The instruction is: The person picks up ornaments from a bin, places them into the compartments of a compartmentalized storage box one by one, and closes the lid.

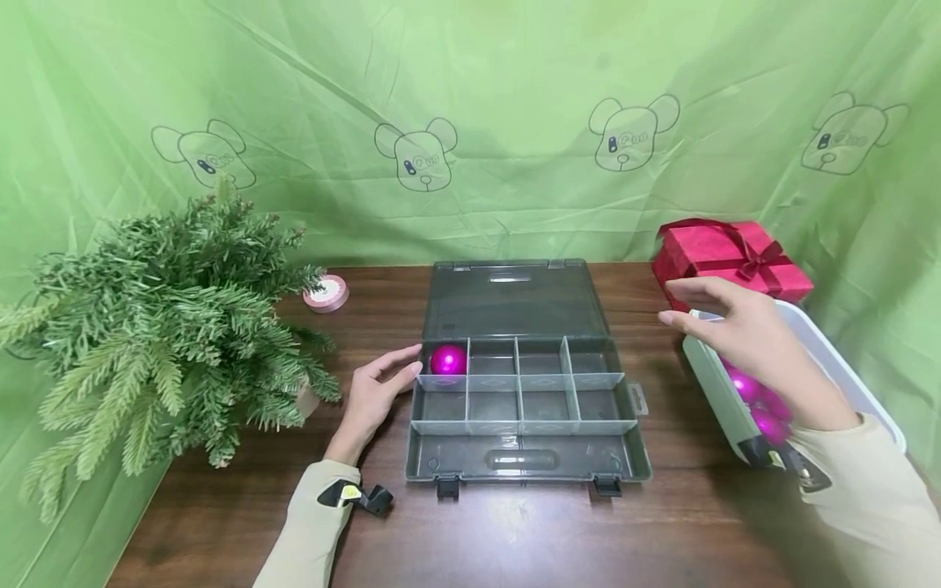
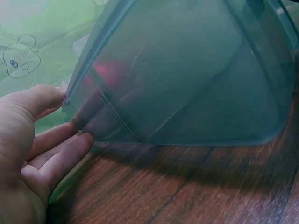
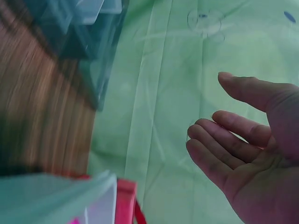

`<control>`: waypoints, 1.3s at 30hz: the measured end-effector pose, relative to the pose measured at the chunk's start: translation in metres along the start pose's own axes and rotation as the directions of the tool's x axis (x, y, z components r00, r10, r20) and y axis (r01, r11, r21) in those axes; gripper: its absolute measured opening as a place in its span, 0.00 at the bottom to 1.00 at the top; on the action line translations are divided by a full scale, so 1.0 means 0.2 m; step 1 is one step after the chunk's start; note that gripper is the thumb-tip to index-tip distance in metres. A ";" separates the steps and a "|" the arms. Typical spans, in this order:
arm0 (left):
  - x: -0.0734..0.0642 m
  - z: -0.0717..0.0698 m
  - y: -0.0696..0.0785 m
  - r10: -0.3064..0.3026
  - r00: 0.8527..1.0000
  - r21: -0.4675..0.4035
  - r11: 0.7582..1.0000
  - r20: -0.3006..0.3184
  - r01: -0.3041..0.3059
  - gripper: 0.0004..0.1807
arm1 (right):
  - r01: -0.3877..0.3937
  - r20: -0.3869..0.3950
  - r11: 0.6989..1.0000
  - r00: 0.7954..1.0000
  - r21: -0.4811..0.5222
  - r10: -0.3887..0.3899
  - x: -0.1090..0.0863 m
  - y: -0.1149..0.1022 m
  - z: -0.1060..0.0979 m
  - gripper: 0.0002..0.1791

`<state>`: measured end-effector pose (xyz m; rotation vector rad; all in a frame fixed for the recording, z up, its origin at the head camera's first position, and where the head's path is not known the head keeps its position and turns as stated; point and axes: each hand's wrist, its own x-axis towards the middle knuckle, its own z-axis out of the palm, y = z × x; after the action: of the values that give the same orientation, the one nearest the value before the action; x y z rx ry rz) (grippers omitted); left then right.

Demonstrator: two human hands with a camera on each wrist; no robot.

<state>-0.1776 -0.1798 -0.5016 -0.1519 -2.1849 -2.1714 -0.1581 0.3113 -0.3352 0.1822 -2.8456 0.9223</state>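
Note:
A grey see-through compartment box (image 1: 524,461) lies with its lid folded back on the table. One shiny magenta ball (image 1: 448,360) sits in its back left compartment. My left hand (image 1: 373,394) touches the box's left side, fingertips against the wall; the left wrist view shows thumb and fingers (image 2: 70,154) at its edge. My right hand (image 1: 757,347), holding nothing, hovers over a white and pale green bin (image 1: 709,392) with several magenta balls (image 1: 768,425) inside. In the right wrist view the right hand (image 3: 243,149) has its thumb apart from its loosely bent fingers.
An artificial fir tree (image 1: 198,327) stands at the left, with a pink-rimmed ribbon spool (image 1: 327,293) beside it. Behind the bin is a red gift box (image 1: 742,253) with a dark red bow. A green curtain (image 1: 507,106) with bear outlines hangs behind the wooden table (image 1: 515,539).

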 end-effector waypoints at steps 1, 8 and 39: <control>0.00 0.00 0.00 0.001 1.000 -0.001 1.000 0.002 -0.001 0.18 | -0.018 -0.004 1.000 1.000 0.006 0.018 -0.01 0.02 -0.01 0.32; 0.00 0.00 -0.01 0.003 1.000 -0.016 1.000 0.009 -0.003 0.19 | -0.091 -0.049 0.996 0.995 -0.002 0.091 -0.07 0.17 -0.10 0.32; 0.00 0.00 0.00 0.004 1.000 -0.012 1.000 0.008 -0.004 0.19 | -0.218 0.123 0.967 0.964 -0.136 0.234 -0.29 0.62 -0.29 0.34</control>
<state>-0.1786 -0.1797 -0.5023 -0.1658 -2.1738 -2.1858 -0.1158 0.4497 -0.3697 -0.1000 -3.0894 0.7997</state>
